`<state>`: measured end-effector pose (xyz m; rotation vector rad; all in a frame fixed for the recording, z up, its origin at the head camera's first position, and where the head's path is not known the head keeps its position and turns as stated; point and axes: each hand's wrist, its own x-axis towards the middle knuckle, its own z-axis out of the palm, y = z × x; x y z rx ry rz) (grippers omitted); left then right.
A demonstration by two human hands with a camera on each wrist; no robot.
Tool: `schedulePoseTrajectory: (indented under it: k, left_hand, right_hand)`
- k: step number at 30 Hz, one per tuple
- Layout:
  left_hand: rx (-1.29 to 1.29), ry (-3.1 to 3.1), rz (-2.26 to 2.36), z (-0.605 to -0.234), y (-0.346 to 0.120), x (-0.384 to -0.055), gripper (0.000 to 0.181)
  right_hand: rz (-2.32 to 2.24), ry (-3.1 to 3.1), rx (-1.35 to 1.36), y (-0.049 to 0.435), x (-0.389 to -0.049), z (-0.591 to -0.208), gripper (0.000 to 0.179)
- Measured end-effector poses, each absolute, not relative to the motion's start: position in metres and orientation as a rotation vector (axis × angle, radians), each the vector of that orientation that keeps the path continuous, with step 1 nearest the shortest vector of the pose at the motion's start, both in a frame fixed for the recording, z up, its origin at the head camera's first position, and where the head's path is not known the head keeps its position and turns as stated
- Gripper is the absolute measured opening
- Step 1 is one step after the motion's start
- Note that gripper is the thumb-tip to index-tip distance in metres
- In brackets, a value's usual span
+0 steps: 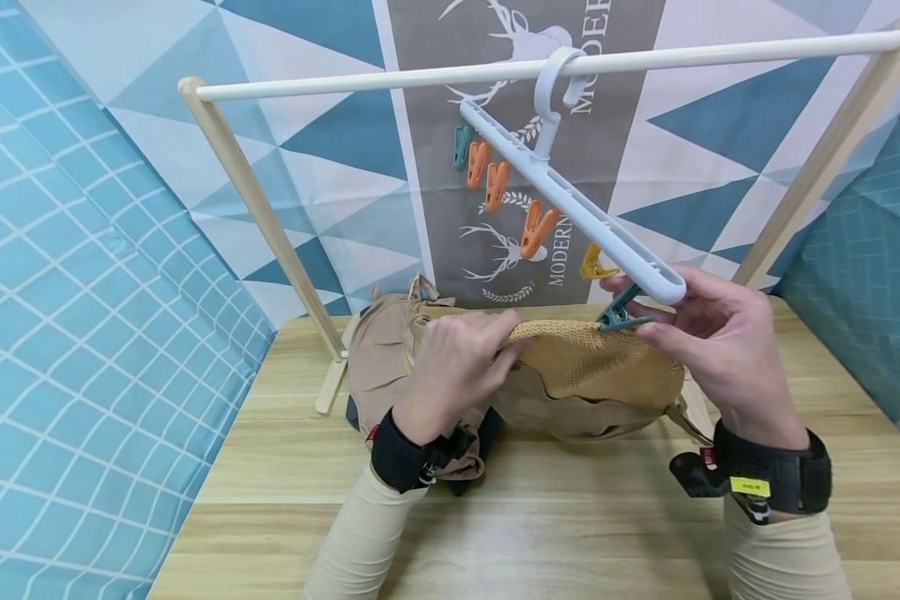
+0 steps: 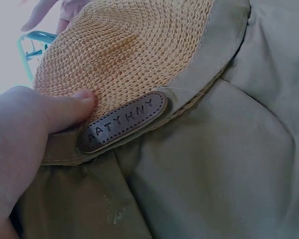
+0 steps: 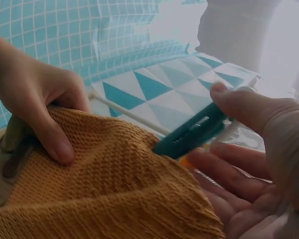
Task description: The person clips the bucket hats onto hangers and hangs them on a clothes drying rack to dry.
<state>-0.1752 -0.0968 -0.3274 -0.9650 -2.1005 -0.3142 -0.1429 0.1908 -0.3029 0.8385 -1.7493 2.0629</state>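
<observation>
A sun hat with a yellow woven crown (image 1: 607, 358) and tan fabric brim (image 1: 592, 408) hangs under the front end of the pale blue hanger (image 1: 570, 200). My left hand (image 1: 457, 362) pinches the hat's edge, thumb on the weave beside a brown leather label (image 2: 124, 122). A dark green clothespin (image 3: 192, 132) bites the crown's edge, its handles spread apart. Around the clothespin is my right hand (image 1: 720, 333), its thumb at a handle end. In the right wrist view its other fingers (image 3: 239, 164) lie loose below the clothespin, not squeezing it.
A white rail (image 1: 360, 82) on wooden posts carries the hanger. Orange clothespins (image 1: 497, 185), a green one (image 1: 462, 147) and a yellow one (image 1: 596, 262) hang from the bar. Tan cloth (image 1: 378, 350) lies at left on the wooden table (image 1: 270, 500).
</observation>
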Motion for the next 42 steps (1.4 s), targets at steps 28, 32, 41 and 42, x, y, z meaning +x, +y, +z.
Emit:
schedulePoseTrajectory:
  k: [28, 32, 41, 42]
  left_hand:
    - [-0.908, -2.202, -0.402, -0.33, -0.093, -0.17, 0.01]
    - [-0.912, -2.209, -0.401, -0.33, -0.093, -0.171, 0.015]
    - [-0.84, -2.309, -0.389, -0.325, -0.09, -0.165, 0.014]
    - [-0.827, -2.316, -0.385, -0.325, -0.088, -0.165, 0.016]
  right_hand:
    - [1.199, -2.42, 0.941, 0.232, -0.176, -0.329, 0.04]
    - [1.153, -2.366, 0.903, 0.227, -0.175, -0.328, 0.027]
    - [1.151, -2.376, 0.824, 0.223, -0.173, -0.324, 0.025]
    - [1.147, -2.381, 0.814, 0.222, -0.172, -0.323, 0.027]
